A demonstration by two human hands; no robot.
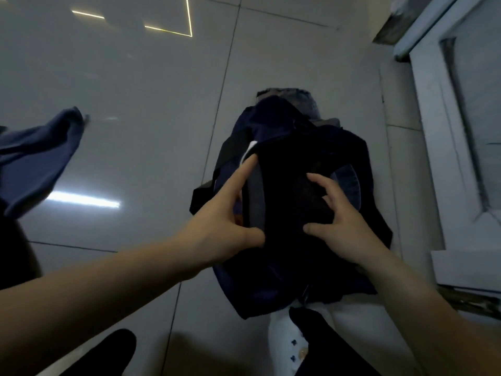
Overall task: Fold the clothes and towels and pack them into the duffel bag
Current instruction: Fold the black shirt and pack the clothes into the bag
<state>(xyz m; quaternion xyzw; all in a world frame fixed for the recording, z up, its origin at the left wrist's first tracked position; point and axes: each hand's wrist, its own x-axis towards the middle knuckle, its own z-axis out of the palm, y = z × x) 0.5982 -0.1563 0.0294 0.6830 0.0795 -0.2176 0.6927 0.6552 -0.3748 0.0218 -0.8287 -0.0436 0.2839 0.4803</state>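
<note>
On the glossy grey tiled floor [141, 109], just beside a white door [461, 147] at the right, lies the dark navy duffel bag [260, 283], with a black garment [292, 169] piled on top of it. Both hands press down on that black cloth. The left hand [225, 213] has its forefinger stretched straight toward a small white tag [250, 149] at the bag's edge, thumb spread against the fabric, holding nothing. The right hand [339, 221] lies with fingers splayed and slightly bent, fingertips dug into the cloth; it seems to be pushing rather than gripping, though the dim, blurred view makes that hard to settle. A denim piece [349, 177] shows just beyond the right fingers. At the far left, a blue garment [38, 158] lies well apart from the bag. No writing on the tag or bag can be read.
</note>
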